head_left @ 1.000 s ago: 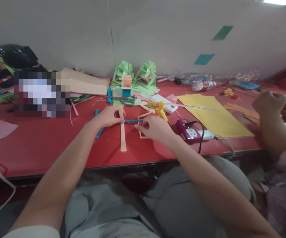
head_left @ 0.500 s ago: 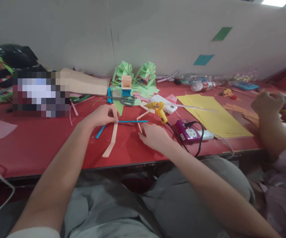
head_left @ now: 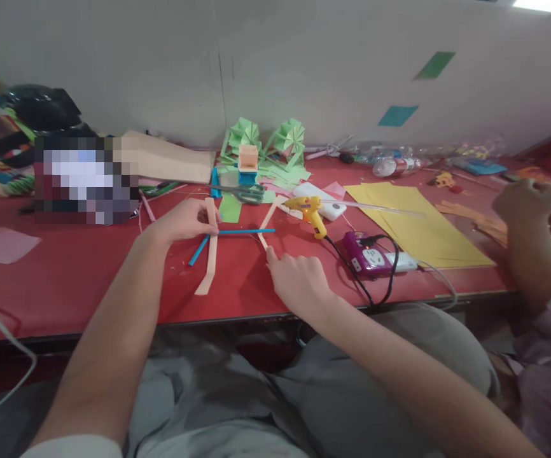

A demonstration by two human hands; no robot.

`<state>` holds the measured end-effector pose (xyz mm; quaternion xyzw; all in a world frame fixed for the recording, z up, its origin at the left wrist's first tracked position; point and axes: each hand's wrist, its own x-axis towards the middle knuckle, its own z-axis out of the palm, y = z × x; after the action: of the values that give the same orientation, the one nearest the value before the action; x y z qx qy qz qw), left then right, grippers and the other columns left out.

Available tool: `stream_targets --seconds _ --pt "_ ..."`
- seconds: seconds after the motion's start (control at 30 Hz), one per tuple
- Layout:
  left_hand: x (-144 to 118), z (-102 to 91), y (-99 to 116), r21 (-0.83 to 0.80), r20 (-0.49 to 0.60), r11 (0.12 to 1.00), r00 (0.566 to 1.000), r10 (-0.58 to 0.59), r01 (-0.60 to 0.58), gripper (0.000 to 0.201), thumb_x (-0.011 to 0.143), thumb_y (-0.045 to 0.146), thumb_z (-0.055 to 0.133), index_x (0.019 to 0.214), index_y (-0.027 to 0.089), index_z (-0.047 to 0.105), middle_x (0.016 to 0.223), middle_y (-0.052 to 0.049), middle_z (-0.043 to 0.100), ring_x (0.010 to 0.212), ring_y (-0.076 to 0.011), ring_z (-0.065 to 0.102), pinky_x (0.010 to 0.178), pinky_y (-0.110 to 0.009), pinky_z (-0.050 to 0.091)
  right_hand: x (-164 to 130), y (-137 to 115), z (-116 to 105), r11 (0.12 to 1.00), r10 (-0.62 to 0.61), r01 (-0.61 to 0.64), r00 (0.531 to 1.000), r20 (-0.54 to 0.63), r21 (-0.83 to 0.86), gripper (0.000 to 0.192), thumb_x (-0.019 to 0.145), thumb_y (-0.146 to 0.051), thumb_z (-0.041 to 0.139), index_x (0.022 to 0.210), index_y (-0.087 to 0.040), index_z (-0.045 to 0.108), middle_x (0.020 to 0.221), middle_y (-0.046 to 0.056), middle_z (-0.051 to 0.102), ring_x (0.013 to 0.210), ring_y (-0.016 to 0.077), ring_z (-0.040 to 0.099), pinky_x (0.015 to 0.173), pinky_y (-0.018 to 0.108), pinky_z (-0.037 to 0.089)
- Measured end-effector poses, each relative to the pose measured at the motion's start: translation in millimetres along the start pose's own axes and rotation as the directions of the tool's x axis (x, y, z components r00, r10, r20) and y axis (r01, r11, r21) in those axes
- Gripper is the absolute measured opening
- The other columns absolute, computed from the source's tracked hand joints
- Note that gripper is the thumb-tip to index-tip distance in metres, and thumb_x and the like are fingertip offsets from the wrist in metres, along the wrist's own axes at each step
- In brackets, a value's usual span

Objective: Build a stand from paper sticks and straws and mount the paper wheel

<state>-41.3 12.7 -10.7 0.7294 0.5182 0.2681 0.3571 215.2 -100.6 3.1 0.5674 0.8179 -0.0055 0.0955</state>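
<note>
The left hand (head_left: 186,221) pinches the top of a long peach paper strip (head_left: 210,253) between thumb and fingers. The strip hangs away from the grip toward the person, and its far end rests on the red table (head_left: 65,273). A thin blue stick (head_left: 244,231) starts right at that grip and lies flat, pointing sideways to the right. Its other end almost reaches a bent peach strip (head_left: 266,222). The right hand (head_left: 298,280) holds nothing; it lies loose on the table with one finger pointing up at that bent strip. So the left hand is the one touching the stick, and the right hand is close to its free end.
</note>
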Motion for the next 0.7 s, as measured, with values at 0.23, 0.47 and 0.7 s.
stream_targets --seconds 0.23,0.47,0.7 --pt "2 1.4 -6 -0.016 0.051 1.000 0.999 0.018 -0.017 0.025 0.062 0.033 0.082 0.079 0.020 0.070 0.080 -0.003 0.074 0.079 -0.0237 0.071 0.073 -0.035 0.057 -2 -1 -3 1.000 0.026 -0.027 0.999 0.044 0.017 0.053 0.097 -0.012 0.037 0.150 -0.010 0.045 0.093 0.021 0.075 0.086 0.0292 0.074 0.065 0.034 0.050" --pt "2 4.3 -2 0.004 0.038 1.000 0.999 0.026 -0.026 0.028 0.061 0.036 0.083 0.079 0.020 0.069 0.081 -0.003 0.074 0.079 -0.0232 0.071 0.074 -0.035 0.057 0 0 -3 0.999 0.041 -0.043 0.997 0.065 0.029 0.053 0.094 -0.009 0.040 0.145 -0.007 0.049 0.093 0.024 0.074 0.088 0.0296 0.074 0.070 0.034 0.052" --pt "-3 1.5 10 0.001 0.008 1.000 1.000 -0.003 0.003 0.031 0.058 0.039 0.084 0.076 0.019 0.069 0.082 -0.004 0.073 0.083 -0.0251 0.071 0.075 -0.035 0.056 1 5 -7 0.997 0.063 -0.066 0.996 0.061 0.041 0.037 0.091 -0.007 0.040 0.120 -0.007 0.063 0.089 0.020 0.074 0.089 0.0309 0.075 0.068 0.035 0.054"
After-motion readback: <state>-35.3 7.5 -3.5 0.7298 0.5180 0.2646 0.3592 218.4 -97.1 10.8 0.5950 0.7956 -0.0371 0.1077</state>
